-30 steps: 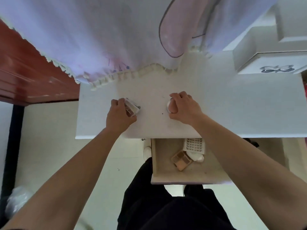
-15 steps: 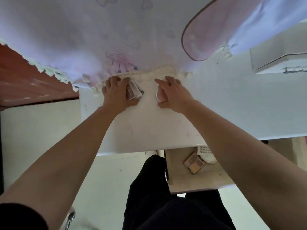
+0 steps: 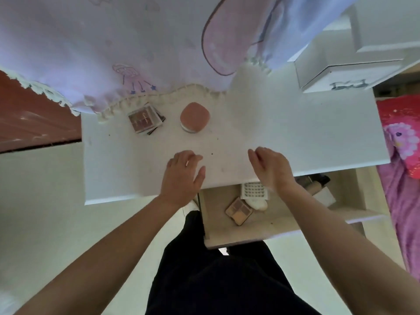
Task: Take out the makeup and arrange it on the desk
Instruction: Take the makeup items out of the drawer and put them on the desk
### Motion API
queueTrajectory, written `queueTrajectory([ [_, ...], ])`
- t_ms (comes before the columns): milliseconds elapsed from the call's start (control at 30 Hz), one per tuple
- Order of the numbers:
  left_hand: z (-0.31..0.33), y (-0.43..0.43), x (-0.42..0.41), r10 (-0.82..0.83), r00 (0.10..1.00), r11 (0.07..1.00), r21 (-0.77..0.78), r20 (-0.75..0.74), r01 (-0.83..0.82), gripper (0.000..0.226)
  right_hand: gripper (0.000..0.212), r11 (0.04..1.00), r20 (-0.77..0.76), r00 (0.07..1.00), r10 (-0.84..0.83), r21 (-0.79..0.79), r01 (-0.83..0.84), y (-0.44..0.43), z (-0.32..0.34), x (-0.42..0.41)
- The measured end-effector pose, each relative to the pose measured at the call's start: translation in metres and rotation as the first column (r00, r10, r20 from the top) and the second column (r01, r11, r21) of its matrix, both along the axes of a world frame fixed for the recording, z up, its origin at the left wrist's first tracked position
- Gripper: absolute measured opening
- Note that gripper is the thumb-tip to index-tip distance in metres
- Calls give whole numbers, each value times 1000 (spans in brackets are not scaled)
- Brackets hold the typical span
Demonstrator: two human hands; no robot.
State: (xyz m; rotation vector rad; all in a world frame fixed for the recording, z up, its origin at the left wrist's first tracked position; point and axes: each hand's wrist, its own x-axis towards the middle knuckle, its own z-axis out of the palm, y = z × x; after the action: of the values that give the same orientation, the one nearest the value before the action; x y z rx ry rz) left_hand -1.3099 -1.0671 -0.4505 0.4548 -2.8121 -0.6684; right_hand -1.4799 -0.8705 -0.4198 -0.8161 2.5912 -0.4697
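On the white desk [image 3: 295,133], near the back, lie a square eyeshadow palette [image 3: 145,119] and to its right a pink round compact [image 3: 194,117]. My left hand [image 3: 181,176] hovers open over the desk's front, holding nothing. My right hand [image 3: 270,169] is open at the front edge, empty too. Below the desk the drawer [image 3: 227,233] is pulled out. In it lie a tan eyeshadow palette [image 3: 238,211], a white perforated item [image 3: 253,190] and a small white oval object [image 3: 258,203].
A pale purple fringed cloth [image 3: 113,53] hangs over the desk's back. A white box unit [image 3: 345,73] stands at the back right. A dark bottle [image 3: 316,180] lies at the drawer's far right. Pink bedding [image 3: 402,155] is right, a red-brown surface [image 3: 34,119] left.
Both hands have let go of the palette and the pink compact near the cloth and pulled back toward the desk's front edge, open and empty.
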Motion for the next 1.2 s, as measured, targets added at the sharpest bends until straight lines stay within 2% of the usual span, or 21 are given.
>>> queueTrajectory([
  [133,-18,85,5,-211,973,969,146,89,197,25,36,982,148,989,-8,190,-20,90,-29,21],
  [200,-29,124,5,-268,922,950,234,280,205,27,27,924,359,930,-85,378,-61,127,-53,24],
  [233,-36,140,4,-268,868,948,275,417,160,30,27,888,436,892,-118,449,-102,142,-65,24],
  [300,-57,165,1,-236,727,951,307,645,36,42,41,850,495,852,-174,513,-124,163,-88,22],
  [367,-78,179,-3,-182,630,952,295,755,-78,58,55,873,494,841,-219,484,-57,170,-106,21],
  [400,-89,185,-5,-142,609,954,271,781,-125,64,61,895,490,836,-246,446,2,168,-113,21],
  [533,-124,201,-13,21,578,946,171,816,-276,76,73,926,517,770,-374,261,274,142,-138,14],
  [633,-138,209,-10,88,581,959,90,809,-271,70,61,899,565,710,-420,152,410,114,-155,16],
  [700,-145,210,-6,131,579,956,52,805,-288,61,64,877,563,690,-454,145,459,103,-167,19],
  [833,-147,204,-6,161,552,868,148,818,-474,62,70,860,615,631,-473,167,483,101,-173,16],
  [933,-146,200,-1,156,573,797,240,805,-555,57,56,881,673,606,-425,154,448,115,-159,6],
  [1000,-143,198,6,235,577,675,295,782,-676,51,51,893,706,587,-397,152,423,130,-155,3],
  [1100,-139,191,15,399,497,421,327,771,-846,43,54,925,756,555,-347,178,336,147,-162,7],
  [1133,-139,188,17,432,470,362,329,770,-872,42,55,939,757,566,-328,192,287,149,-164,11],
  [1200,-139,184,20,460,445,316,327,768,-891,42,56,959,740,611,-283,213,187,147,-169,22],
])
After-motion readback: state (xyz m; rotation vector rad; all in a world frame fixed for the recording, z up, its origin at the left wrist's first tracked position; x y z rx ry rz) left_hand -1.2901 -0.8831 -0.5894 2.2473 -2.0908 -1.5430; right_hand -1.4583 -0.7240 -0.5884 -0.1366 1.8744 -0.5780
